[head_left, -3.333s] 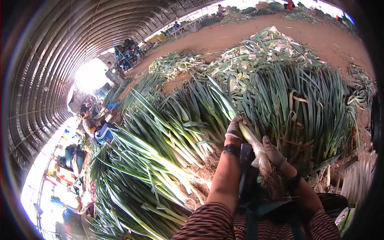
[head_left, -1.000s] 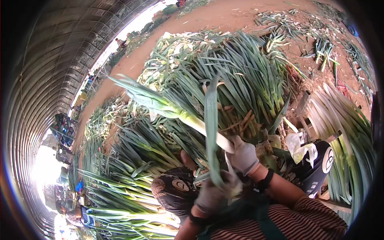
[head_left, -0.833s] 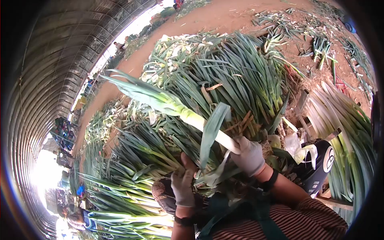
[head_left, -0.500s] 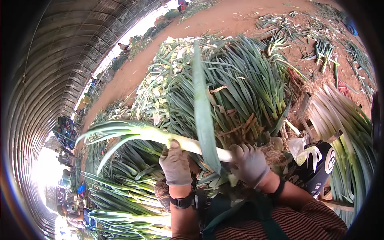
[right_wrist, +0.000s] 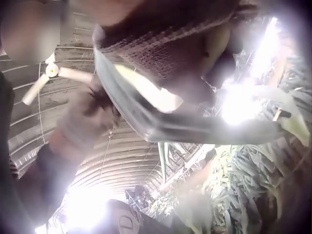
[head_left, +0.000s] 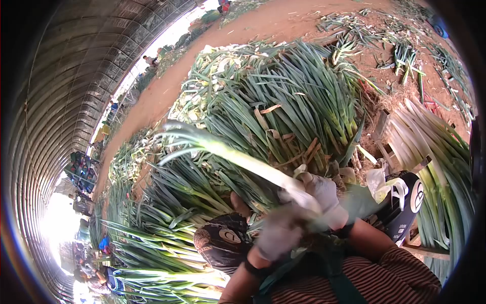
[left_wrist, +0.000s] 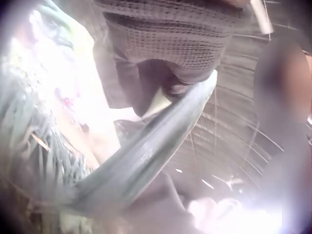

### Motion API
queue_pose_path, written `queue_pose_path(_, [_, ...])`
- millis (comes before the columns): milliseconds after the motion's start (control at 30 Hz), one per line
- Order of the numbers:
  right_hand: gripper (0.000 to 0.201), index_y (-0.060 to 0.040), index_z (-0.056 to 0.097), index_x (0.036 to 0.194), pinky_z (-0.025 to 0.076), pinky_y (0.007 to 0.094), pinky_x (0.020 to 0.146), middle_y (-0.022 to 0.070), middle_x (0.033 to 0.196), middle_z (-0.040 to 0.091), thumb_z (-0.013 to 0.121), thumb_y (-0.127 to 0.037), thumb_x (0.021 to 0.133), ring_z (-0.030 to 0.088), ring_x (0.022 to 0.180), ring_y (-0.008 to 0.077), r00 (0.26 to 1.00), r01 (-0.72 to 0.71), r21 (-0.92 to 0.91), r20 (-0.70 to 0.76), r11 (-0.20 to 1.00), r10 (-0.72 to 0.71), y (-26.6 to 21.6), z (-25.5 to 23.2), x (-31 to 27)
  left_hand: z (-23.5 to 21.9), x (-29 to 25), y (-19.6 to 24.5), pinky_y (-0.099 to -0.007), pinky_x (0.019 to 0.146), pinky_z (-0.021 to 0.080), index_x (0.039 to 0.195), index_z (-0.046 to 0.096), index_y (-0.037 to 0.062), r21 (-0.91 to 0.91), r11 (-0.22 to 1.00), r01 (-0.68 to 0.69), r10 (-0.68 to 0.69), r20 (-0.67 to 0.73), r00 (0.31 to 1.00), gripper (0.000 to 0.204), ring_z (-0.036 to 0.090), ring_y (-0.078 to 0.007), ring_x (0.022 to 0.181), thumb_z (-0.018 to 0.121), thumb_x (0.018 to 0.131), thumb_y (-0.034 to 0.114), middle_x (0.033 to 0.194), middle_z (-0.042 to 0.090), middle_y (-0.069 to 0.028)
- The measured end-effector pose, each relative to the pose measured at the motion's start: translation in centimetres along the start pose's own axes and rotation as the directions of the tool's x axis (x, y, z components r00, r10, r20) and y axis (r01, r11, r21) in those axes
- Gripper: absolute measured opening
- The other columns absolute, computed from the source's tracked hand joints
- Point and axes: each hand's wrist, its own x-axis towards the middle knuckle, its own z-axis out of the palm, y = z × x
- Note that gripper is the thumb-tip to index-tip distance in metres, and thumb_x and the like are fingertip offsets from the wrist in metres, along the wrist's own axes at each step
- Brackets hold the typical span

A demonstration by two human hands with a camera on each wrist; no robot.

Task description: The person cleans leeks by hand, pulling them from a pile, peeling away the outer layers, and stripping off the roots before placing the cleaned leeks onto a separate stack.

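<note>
A leek slants across the head view, its green top up and left, its white end at the hands. My gloved right hand grips that white end. Close below it, my gloved left hand is blurred by motion. A broad green leek leaf streaks across and to the right of the hands. In the left wrist view this leaf runs from beside the curled left glove downward. The right wrist view has a bent leaf under the right glove.
Stacked leeks lie ahead, more leeks on the left. Trimmed leaves are heaped behind. Cleaned leeks rest on a wooden rack to the right. Both knees are close below the hands.
The left hand leaves the leek's middle and comes down right, near the right hand. The leek tilts more steeply. The leaf that stood upright now lies low at the hands.
</note>
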Motion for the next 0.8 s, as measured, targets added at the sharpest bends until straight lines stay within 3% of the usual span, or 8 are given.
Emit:
queue_pose_path(67, [0.044,-0.0108,0.051,0.118,0.050,0.0419,0.049,0.0107,0.064,0.064,0.061,-0.041,0.089,0.065,0.057,0.0318,1.000,-0.016,0.076,-0.014,0.997,0.017,0.0,0.1,0.0,4.3,-1.6,0.0,-0.0306,0.067,0.053,0.092,0.068,0.0034,-0.333,0.942,-0.045,0.100,0.149,0.984,0.018,0.068,-0.0252,0.074,0.070,0.075,-0.002,0.088,0.069,-0.0104])
queue_pose_path(200, [0.054,-0.0106,0.047,0.131,0.052,0.0432,0.056,0.0128,0.080,0.069,0.065,-0.034,0.085,0.066,0.066,0.0337,0.984,-0.121,0.128,0.143,0.984,0.102,1.3,0.5,-0.6,-0.2,-2.6,-1.2,-0.0308,0.077,0.054,0.099,0.069,-0.0019,-0.542,0.751,0.377,-0.181,0.379,0.907,0.022,0.068,-0.0220,0.082,0.074,0.078,0.002,0.095,0.071,-0.0135])
queue_pose_path(267, [0.058,-0.0097,0.047,0.131,0.053,0.0421,0.058,0.0125,0.088,0.069,0.068,-0.033,0.082,0.067,0.069,0.0332,0.994,-0.045,0.206,0.103,0.978,0.024,-0.2,-0.9,-0.5,-2.6,-3.0,-3.4,-0.0305,0.070,0.054,0.099,0.068,-0.0025,-0.686,0.634,0.358,-0.355,0.154,0.922,0.026,0.065,-0.0183,0.081,0.066,0.086,0.020,0.095,0.068,-0.0111])
queue_pose_path(367, [0.063,-0.0078,0.047,0.131,0.053,0.0400,0.059,0.0123,0.095,0.069,0.072,-0.030,0.078,0.068,0.073,0.0319,0.991,0.078,0.323,0.078,0.943,-0.109,-1.6,-1.2,-0.5,-5.5,-3.1,-7.6,-0.0341,0.073,0.052,0.112,0.061,-0.0040,-0.691,0.685,0.232,-0.608,-0.367,0.704,0.058,0.062,-0.0213,0.081,0.063,0.090,0.050,0.098,0.063,-0.0152])
queue_pose_path(500, [0.060,-0.0087,0.049,0.125,0.053,0.0416,0.055,0.0134,0.088,0.068,0.074,-0.033,0.076,0.067,0.064,0.0326,0.968,0.133,0.457,0.129,0.879,-0.214,-4.0,-0.1,-1.5,-8.7,0.3,-7.0,-0.0371,0.079,0.051,0.111,0.056,0.0009,-0.887,0.454,-0.089,-0.575,-0.367,0.731,0.050,0.058,-0.0210,0.085,0.070,0.087,0.043,0.099,0.058,-0.0092])
queue_pose_path(567, [0.054,-0.0122,0.050,0.124,0.053,0.0392,0.059,0.0104,0.091,0.067,0.071,-0.026,0.076,0.067,0.070,0.0301,0.945,0.079,0.376,0.266,0.923,-0.189,-4.6,1.2,-2.5,-9.5,1.0,-7.6,-0.0370,0.076,0.051,0.104,0.057,0.0053,-0.887,0.445,-0.123,-0.745,-0.443,0.499,0.033,0.056,-0.0181,0.078,0.066,0.092,0.035,0.089,0.057,-0.0046])
queue_pose_path(667, [0.042,-0.0143,0.057,0.112,0.050,0.0355,0.065,0.0046,0.092,0.061,0.069,-0.019,0.072,0.062,0.078,0.0252,0.797,0.543,-0.097,-0.256,0.834,-0.548,-6.9,-0.2,-0.3,-9.5,-0.1,-9.7,-0.0345,0.073,0.050,0.099,0.056,0.0101,-0.865,0.463,-0.194,-0.749,-0.499,0.436,0.020,0.052,-0.0158,0.073,0.062,0.095,0.029,0.081,0.053,-0.0011])
queue_pose_path(800, [0.013,-0.0131,0.064,0.082,0.046,0.0340,0.064,0.0029,0.085,0.054,0.065,-0.018,0.070,0.056,0.078,0.0212,0.715,0.684,-0.146,-0.063,0.715,-0.697,-7.5,-0.8,-0.2,-9.1,-0.8,-9.8,-0.0324,0.070,0.049,0.091,0.054,0.0107,-0.895,0.371,-0.247,-0.835,-0.438,0.333,0.017,0.050,-0.0165,0.069,0.063,0.094,0.025,0.074,0.051,-0.0012])
